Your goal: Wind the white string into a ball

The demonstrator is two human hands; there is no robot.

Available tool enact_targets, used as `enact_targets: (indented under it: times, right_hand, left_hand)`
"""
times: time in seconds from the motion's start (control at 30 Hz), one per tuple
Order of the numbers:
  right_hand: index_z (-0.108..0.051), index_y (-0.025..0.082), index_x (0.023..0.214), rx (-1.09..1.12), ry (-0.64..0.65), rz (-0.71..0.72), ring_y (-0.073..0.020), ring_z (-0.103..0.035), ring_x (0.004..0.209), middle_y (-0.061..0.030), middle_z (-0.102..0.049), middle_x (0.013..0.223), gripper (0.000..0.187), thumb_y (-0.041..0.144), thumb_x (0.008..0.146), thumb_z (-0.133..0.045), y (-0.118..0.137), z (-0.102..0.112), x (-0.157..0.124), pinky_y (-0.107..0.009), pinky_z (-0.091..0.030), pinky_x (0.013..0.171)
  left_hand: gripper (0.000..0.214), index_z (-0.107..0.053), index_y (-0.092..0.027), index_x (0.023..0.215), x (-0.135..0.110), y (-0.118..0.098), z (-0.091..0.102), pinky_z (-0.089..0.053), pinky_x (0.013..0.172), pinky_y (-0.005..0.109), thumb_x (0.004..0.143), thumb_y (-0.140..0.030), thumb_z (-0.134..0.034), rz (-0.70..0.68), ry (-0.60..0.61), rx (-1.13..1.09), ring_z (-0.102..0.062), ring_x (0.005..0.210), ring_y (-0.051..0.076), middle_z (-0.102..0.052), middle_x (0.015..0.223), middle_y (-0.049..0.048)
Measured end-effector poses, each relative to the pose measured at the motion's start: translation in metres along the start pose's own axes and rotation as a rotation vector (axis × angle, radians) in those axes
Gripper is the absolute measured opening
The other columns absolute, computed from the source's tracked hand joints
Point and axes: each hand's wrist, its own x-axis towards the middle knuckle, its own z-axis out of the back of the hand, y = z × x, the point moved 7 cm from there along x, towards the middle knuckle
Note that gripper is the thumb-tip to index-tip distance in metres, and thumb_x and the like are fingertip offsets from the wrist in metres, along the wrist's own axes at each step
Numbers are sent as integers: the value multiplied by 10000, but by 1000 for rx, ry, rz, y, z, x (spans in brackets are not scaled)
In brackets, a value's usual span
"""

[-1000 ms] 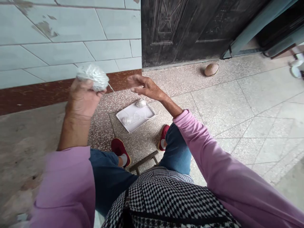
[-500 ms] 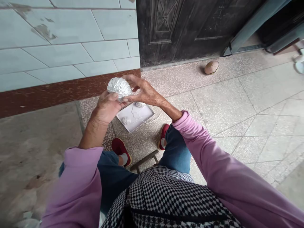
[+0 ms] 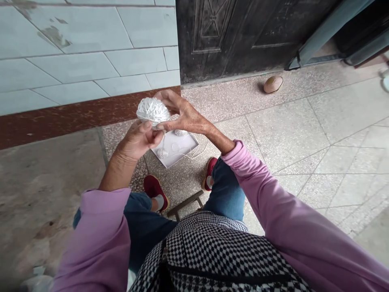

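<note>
A ball of white string (image 3: 152, 110) is held up between both hands, above the floor near the wall. My left hand (image 3: 136, 140) grips it from below and the left, thumb against its lower side. From the right, my right hand (image 3: 184, 113) curls around it, with the thumb under its near edge and the fingers behind. Below lies a shallow white box (image 3: 182, 156) holding a small ball of string (image 3: 162, 153) and another small ball (image 3: 180, 132), partly covered by my right hand. Loose strands trail over the box's right rim.
A tiled wall (image 3: 82, 67) stands ahead on the left, beside a dark door (image 3: 225, 44). A rounded tan object (image 3: 273, 84) sits on the floor by the door. My red shoes (image 3: 153, 190) flank the area just below the box, near a metal bar (image 3: 186, 206).
The string ball stays in both hands at nearly the same place. My left fingers have shifted a little to the right under it, and a strand now hangs beside them.
</note>
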Motion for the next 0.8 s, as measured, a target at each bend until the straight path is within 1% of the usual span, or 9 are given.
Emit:
enact_targets:
  times: [0.1, 0.23, 0.33, 0.43, 0.5, 0.6, 0.7, 0.77, 0.8]
  right_hand:
    - [-732, 223, 1651, -1, -18, -5, -430, -754, 1659, -157, -823, 1721, 914, 405, 903, -1225, -7, 4, 4, -492, -637, 1461]
    - [-733, 210, 1734, -37, -67, 20, -429, -733, 1704, -166, -769, 1816, 922, 361, 935, -1167, -13, 9, 7, -497, -588, 1523]
    - [-743, 246, 1763, -145, -117, 37, -442, -714, 1730, -176, -745, 1841, 913, 362, 970, -1179, -14, 14, 6, -507, -620, 1495]
    - [-710, 217, 1807, -247, -150, 88, -448, -713, 1736, -197, -740, 1839, 868, 336, 1051, -1119, -10, 20, 2, -544, -621, 1491]
    - [-689, 185, 1833, -316, -134, 147, -438, -698, 1749, -209, -720, 1869, 814, 322, 1122, -1062, -7, 19, -1, -562, -603, 1509]
    - [-715, 209, 1853, -480, -63, 240, -417, -602, 1848, -167, -651, 1968, 747, 232, 1162, -998, -2, 4, -7, -571, -494, 1601]
    - [-759, 223, 1855, -670, 1, 226, -394, -496, 1929, -132, -626, 2000, 788, 58, 1105, -939, -1, -16, -10, -552, -350, 1678]
    - [-759, 208, 1862, -680, 37, 207, -374, -482, 1935, -137, -644, 1980, 811, 22, 1089, -920, 1, -21, -11, -527, -316, 1691]
    - [-759, 225, 1861, -622, 49, 207, -355, -498, 1925, -126, -655, 1970, 796, 47, 1103, -922, 3, -19, -11, -496, -339, 1682]
  left_hand:
    - [823, -688, -248, 937, 2, -5, 0, -294, 484, 315, 720, -865, -1187, -34, -34, 7, -523, 603, 139, -668, 797, 17]
    - [758, -768, -209, 939, 0, -9, 5, -301, 470, 297, 771, -823, -1180, -84, -111, 39, -499, 583, 123, -695, 782, 29]
    - [655, -794, -198, 899, -5, -12, 5, -290, 458, 284, 837, -737, -1162, -120, -156, 106, -486, 570, 110, -714, 805, 46]
    - [485, -799, -211, 861, -9, -16, 1, -297, 468, 265, 863, -567, -1128, -144, -194, 160, -478, 561, 113, -667, 754, 32]
    - [431, -795, -214, 855, -9, -15, -2, -321, 479, 259, 845, -502, -1115, -132, -194, 165, -492, 561, 119, -642, 731, 24]
    - [537, -787, -208, 876, -4, -7, -1, -352, 483, 261, 817, -626, -1118, -86, -187, 99, -540, 586, 135, -693, 782, 57]
    - [621, -743, -226, 900, 1, 3, 3, -337, 475, 258, 811, -733, -1090, -69, -228, 39, -539, 586, 137, -704, 801, 55]
    - [600, -708, -242, 908, 1, 5, 3, -327, 473, 259, 834, -725, -1056, -81, -255, 26, -525, 578, 134, -696, 800, 42]
    - [592, -691, -248, 900, 1, 5, 2, -328, 474, 263, 835, -718, -1045, -88, -254, 20, -518, 576, 135, -683, 788, 35]
